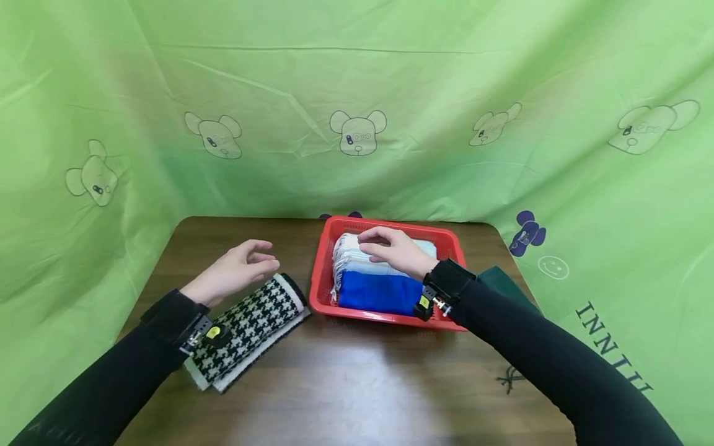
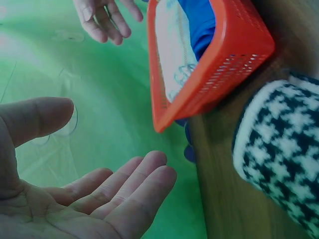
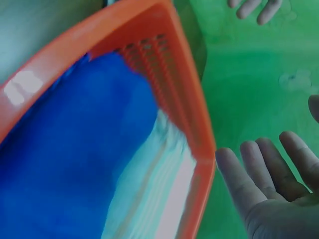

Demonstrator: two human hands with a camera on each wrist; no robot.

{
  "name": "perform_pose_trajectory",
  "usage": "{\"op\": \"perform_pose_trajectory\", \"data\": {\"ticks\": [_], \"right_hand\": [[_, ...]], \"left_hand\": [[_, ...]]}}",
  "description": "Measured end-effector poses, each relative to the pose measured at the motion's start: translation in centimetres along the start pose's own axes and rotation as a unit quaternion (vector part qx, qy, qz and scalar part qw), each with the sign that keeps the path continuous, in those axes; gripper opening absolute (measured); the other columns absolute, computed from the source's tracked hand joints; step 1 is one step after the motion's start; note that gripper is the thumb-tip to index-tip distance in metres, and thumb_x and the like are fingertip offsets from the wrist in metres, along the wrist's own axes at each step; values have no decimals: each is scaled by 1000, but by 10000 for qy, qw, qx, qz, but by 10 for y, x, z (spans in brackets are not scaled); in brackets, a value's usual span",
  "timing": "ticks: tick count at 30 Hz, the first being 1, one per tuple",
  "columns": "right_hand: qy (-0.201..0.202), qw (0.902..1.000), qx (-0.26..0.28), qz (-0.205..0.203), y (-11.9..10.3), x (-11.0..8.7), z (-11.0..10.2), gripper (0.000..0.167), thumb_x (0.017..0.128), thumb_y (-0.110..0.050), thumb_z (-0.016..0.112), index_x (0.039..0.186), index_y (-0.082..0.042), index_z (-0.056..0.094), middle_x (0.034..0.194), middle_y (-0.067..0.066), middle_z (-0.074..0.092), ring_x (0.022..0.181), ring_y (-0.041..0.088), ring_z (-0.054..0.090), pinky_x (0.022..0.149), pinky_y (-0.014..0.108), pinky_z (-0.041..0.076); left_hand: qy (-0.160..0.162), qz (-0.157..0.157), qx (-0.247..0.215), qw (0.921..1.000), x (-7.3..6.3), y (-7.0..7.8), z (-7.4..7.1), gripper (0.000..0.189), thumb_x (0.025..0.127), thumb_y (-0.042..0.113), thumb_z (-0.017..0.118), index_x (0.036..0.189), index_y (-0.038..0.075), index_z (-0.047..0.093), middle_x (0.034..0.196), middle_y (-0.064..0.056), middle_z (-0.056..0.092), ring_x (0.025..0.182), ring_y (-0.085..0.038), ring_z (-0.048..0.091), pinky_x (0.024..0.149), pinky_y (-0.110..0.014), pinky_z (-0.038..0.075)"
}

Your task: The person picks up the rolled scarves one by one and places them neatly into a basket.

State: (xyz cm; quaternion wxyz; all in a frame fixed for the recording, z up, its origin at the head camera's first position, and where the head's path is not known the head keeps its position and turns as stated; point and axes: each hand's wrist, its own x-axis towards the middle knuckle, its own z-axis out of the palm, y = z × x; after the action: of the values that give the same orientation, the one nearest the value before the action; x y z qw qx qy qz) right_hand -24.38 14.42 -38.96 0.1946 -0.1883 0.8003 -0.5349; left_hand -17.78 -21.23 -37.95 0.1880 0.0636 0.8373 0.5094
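My left hand (image 1: 235,271) is held above the table, its fingers relaxed and nothing in them. Just below it lies a folded black-and-white houndstooth scarf (image 1: 253,331), partly covered by my wrist in the head view. A red plastic basket (image 1: 317,291) stands at the back centre. Inside it lie a folded blue cloth (image 1: 374,292) at the front and a pale striped, fringed scarf (image 1: 348,251) behind. Over the basket hovers my right hand (image 1: 397,251), holding nothing, its fingers loosely bent. The right wrist view has these fingers (image 3: 271,174) extended beside the basket's rim.
A dark green cloth (image 1: 504,286) with a fringe (image 1: 509,376) lies at the table's right side, mostly hidden beneath my right forearm. The brown wooden table (image 1: 334,384) backs onto a green curtain (image 1: 424,179) printed with bear heads.
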Motion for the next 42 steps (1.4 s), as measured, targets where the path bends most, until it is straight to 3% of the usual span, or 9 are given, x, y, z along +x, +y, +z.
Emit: {"op": "perform_pose_trajectory", "data": {"ticks": [6,11,17,24,30,33,38,42], "right_hand": [[-212,9992,224,-241,-10,12,23,40,110,-12,62,146,4,57,146,25,59,129,37,64,106,52,55],[-455,9974,494,-248,-14,22,44,43,110,-11,61,149,5,54,147,29,57,132,46,60,109,59,51],[-581,9956,708,-217,-21,40,72,42,109,-11,63,147,4,55,140,23,62,129,39,63,108,54,54],[-851,9947,569,-43,-29,62,108,45,109,-14,63,150,3,53,142,23,61,132,38,61,104,42,58],[-1137,9921,420,319,-31,76,133,51,110,-22,62,154,-1,49,148,19,59,135,32,60,108,45,55],[-1115,9932,3,327,-32,81,141,55,109,-27,60,156,-2,48,151,19,58,138,30,58,109,41,54],[-985,9926,-634,335,-32,86,149,60,109,-35,59,159,-4,46,158,16,54,146,29,51,114,37,47],[-937,9933,-432,521,-31,90,155,64,111,-40,56,162,-4,42,164,16,47,152,30,43,120,41,41]], "left_hand": [[203,137,-92,9997,-17,-13,-9,73,111,28,62,164,-7,25,157,-35,44,143,-47,49,116,-53,46],[422,168,-126,9989,-29,-29,-15,72,111,30,62,164,-6,27,157,-33,45,142,-45,51,114,-47,47],[585,91,54,9982,-47,-51,-22,72,112,33,59,164,-6,26,156,-35,45,140,-45,53,112,-44,50],[855,-227,352,9955,-66,-85,-28,74,113,35,57,163,-10,24,154,-38,46,137,-49,54,107,-46,54],[1114,-499,625,9906,-81,-111,-34,76,113,36,56,161,-13,24,153,-40,44,137,-56,49,108,-64,49],[1177,-693,732,9879,-86,-123,-36,77,113,36,55,161,-15,22,153,-42,43,138,-58,46,107,-69,46],[1204,-925,808,9851,-94,-139,-37,77,114,35,54,159,-18,21,153,-44,42,138,-59,46,108,-66,48],[1156,-1085,745,9845,-96,-149,-37,78,114,34,54,158,-19,20,152,-44,43,136,-58,49,106,-59,52]]}}
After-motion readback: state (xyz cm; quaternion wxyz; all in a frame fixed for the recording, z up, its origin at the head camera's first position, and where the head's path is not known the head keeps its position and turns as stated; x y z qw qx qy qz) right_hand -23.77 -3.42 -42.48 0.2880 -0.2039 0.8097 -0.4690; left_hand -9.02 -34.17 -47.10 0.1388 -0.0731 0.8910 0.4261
